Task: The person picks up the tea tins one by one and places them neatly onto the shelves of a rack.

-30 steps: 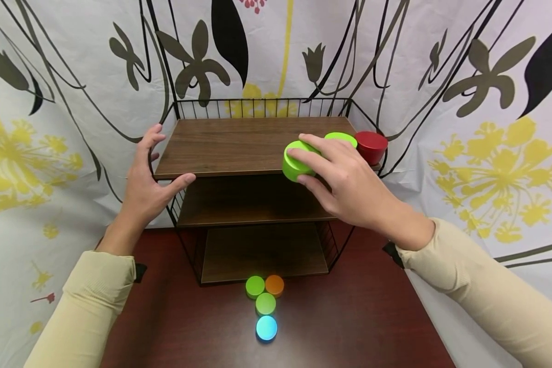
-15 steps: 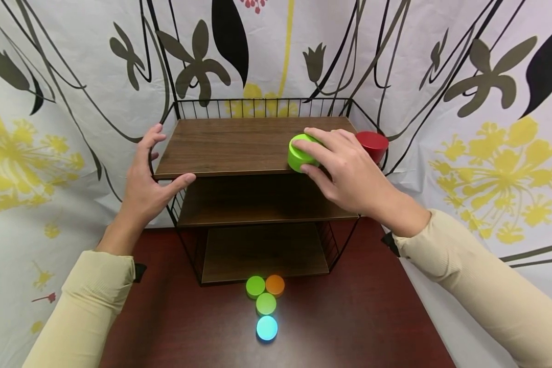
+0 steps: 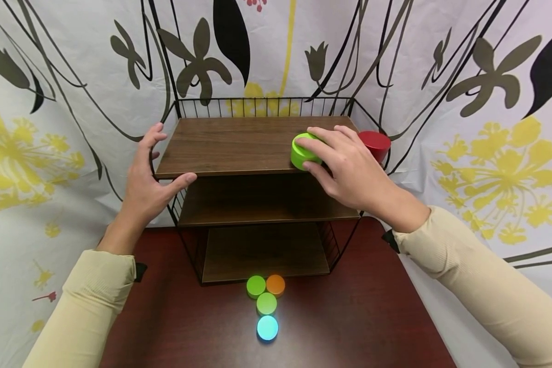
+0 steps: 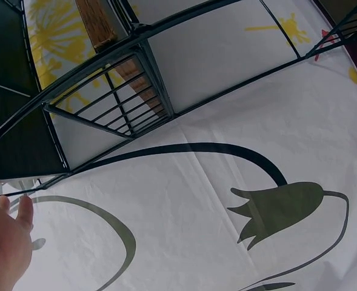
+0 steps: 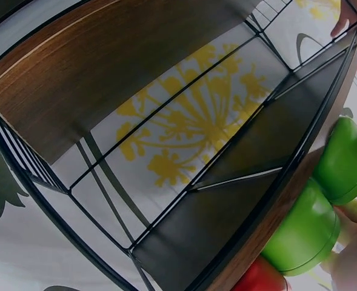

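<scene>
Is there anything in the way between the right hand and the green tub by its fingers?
No, nothing visible is in the way. The right hand grips the green tub directly. A second green tub stands beside it, toward the red tub, but not between hand and tub.

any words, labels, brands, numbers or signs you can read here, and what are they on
None: no word, label, brand, number or sign can be read in any view.
The green container in the right hand and the red container look plain where visible.
The fabric backdrop shows only plant motifs.
Glare on the blue container could hide small marks.
</scene>
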{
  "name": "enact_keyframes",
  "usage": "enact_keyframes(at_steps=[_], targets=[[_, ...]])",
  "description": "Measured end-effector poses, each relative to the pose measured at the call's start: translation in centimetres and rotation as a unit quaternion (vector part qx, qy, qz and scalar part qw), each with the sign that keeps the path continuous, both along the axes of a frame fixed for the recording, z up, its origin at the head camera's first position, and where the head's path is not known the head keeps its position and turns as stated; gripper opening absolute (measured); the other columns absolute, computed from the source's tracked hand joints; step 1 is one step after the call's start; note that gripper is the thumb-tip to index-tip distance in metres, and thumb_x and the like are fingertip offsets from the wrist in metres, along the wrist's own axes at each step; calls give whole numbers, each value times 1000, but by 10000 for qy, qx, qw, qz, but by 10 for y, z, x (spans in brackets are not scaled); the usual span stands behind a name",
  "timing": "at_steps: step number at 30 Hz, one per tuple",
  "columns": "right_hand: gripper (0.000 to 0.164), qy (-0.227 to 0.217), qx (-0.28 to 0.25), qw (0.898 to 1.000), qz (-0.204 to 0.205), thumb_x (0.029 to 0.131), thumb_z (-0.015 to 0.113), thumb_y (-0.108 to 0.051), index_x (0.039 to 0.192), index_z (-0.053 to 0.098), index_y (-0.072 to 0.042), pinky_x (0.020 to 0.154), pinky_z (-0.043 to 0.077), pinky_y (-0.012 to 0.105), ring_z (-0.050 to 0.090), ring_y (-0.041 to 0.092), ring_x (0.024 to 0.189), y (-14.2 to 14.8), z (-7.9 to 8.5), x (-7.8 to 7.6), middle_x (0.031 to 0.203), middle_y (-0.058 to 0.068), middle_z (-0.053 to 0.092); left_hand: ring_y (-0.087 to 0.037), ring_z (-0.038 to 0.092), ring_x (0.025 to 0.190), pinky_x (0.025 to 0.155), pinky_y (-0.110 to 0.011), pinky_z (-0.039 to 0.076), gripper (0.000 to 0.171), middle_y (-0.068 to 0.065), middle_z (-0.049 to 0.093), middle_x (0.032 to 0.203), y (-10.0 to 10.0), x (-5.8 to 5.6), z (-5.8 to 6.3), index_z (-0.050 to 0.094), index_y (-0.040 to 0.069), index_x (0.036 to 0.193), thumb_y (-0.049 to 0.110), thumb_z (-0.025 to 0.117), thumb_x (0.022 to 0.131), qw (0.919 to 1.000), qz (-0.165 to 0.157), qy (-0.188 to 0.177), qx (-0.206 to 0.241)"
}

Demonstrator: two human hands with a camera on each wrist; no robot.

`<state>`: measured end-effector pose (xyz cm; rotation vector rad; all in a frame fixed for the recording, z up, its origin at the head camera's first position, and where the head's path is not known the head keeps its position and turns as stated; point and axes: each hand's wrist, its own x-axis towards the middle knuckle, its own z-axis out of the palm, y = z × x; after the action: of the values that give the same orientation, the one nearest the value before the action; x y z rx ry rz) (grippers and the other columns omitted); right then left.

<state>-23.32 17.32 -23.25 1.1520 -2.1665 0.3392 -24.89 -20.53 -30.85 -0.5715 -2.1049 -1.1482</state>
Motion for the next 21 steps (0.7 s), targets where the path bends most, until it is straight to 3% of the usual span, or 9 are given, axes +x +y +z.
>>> enact_keyframes(at_steps=[5,12,21], targets=[[37,-31,7,9999,-96,92,70,-11,128,63,-4,108,33,54,55,33,123,1,0,-1,129,21,62,-22,31,145,110,-50,32,81,0,33,159,0,0,0,43,12,143,33,85,77,10000,-8,32,-4],[37,-77,-5,9998,-187,93,69,-14,129,64,-5,111,29,54,55,31,124,0,0,-4,129,20,62,-12,29,145,111,-49,31,82,4,32,159,0,1,0,42,12,144,33,85,78,10000,14,-32,11],[37,-75,27,9994,-323,95,68,-18,130,63,-5,114,25,54,54,32,125,2,-1,-8,130,20,62,-12,30,144,110,-50,31,81,4,32,159,0,0,0,42,11,144,32,85,78,10000,-8,3,-8]])
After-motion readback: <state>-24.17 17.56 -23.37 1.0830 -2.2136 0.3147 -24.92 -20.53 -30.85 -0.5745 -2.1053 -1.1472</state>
